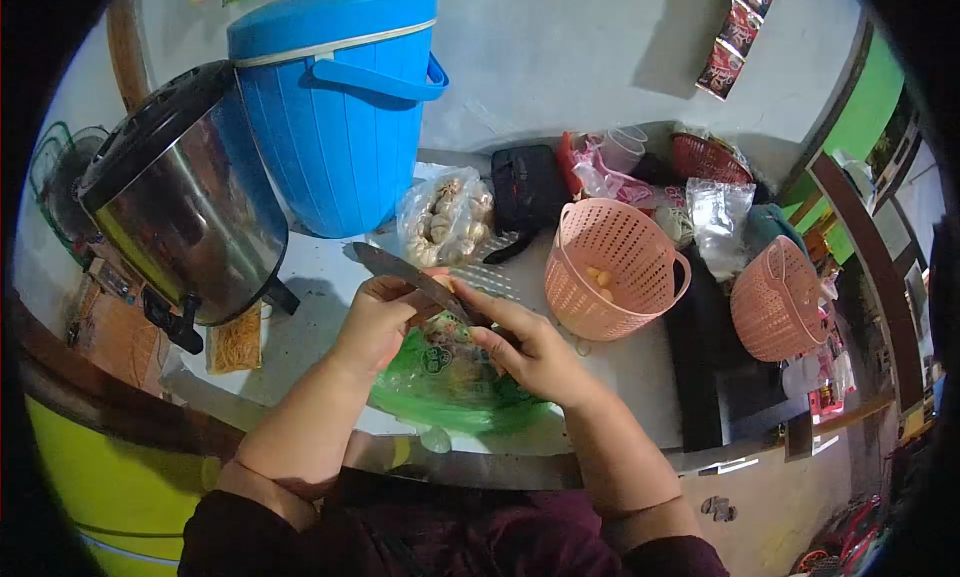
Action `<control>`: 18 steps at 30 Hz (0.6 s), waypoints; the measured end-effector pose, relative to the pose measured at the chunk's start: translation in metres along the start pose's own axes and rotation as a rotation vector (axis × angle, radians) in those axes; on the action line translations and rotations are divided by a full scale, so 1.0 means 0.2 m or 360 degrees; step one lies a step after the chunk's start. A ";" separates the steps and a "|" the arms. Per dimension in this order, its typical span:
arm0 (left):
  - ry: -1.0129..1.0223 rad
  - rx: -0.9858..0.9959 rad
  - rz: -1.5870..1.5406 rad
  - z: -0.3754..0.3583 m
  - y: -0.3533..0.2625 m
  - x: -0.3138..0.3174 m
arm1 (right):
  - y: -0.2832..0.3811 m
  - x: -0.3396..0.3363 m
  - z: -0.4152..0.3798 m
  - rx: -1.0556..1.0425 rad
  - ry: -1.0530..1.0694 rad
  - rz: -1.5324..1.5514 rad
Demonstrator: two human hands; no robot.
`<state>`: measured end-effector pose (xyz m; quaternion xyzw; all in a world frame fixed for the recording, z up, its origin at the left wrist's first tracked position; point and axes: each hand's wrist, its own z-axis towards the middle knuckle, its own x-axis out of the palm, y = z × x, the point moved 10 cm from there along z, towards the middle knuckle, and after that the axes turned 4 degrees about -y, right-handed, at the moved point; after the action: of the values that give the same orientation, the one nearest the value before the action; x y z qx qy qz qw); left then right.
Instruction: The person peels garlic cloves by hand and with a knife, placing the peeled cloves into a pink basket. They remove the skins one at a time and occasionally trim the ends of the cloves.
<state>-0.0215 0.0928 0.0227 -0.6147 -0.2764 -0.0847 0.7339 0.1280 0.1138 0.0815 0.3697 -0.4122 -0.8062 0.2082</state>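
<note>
Head view shows your knife (415, 277) held low over the green plastic bag (450, 382) at the counter's near edge, blade pointing toward ten o'clock, so peelings would likely drop onto the bag rather than the counter. Your left hand (375, 322) is curled shut around the handle end, while your right hand (530, 352) pinches something small against the blade, too hidden to name. A clear bag of garlic (445, 217) lies at twelve o'clock within easy reach, and the pink basket (615, 267), at two o'clock, holds a few peeled pieces.
</note>
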 end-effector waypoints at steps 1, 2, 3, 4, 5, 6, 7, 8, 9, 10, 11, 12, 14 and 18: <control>-0.0012 0.0005 0.0003 0.00 0.00 0.00 | 0.00 0.00 0.00 0.0024 0.0000 -0.0033; -0.0024 0.0009 0.0006 0.00 0.00 0.00 | 0.01 0.00 0.00 0.0048 0.0000 -0.0067; -0.0009 0.0008 0.0036 0.00 -0.01 0.00 | 0.01 0.00 0.00 0.0070 0.0002 -0.0103; 0.0005 0.0007 0.0066 0.00 -0.02 0.01 | 0.00 0.00 0.00 0.0092 0.0004 -0.0139; 0.0019 0.0007 0.0096 0.00 -0.02 0.02 | 0.01 -0.01 0.00 0.0016 -0.0039 -0.0191; 0.0048 0.0031 0.0093 -0.01 -0.03 0.03 | 0.01 -0.01 0.00 -0.0060 -0.0082 -0.0243; 0.0077 0.0055 0.0090 -0.01 -0.04 0.04 | 0.03 -0.02 0.00 -0.0137 -0.0125 -0.0295; 0.0107 0.0079 0.0087 -0.01 -0.04 0.05 | 0.01 -0.02 0.00 -0.0065 -0.0094 -0.0308; 0.0084 0.0074 0.0091 -0.01 -0.04 0.04 | 0.02 -0.02 0.00 0.0007 -0.0064 -0.0321; 0.0062 0.0070 0.0097 -0.01 -0.03 0.03 | 0.02 -0.02 0.00 0.0079 -0.0034 -0.0333; 0.0039 0.0065 0.0102 0.00 -0.02 0.02 | 0.02 -0.03 0.00 0.0068 -0.0038 -0.0287; 0.0049 0.0060 0.0085 0.00 -0.01 0.02 | 0.03 -0.03 0.00 0.0057 -0.0042 -0.0241; 0.0069 0.0051 0.0050 0.00 -0.01 0.01 | 0.03 -0.04 0.00 0.0045 -0.0070 -0.0131; 0.0137 0.0018 0.0038 -0.01 0.02 0.02 | -0.03 -0.07 -0.01 0.0192 -0.0086 -0.0013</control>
<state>-0.0153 0.0936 0.0209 -0.6096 -0.2376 -0.1008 0.7495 0.1372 0.1247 0.0824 0.3615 -0.4639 -0.7905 0.1711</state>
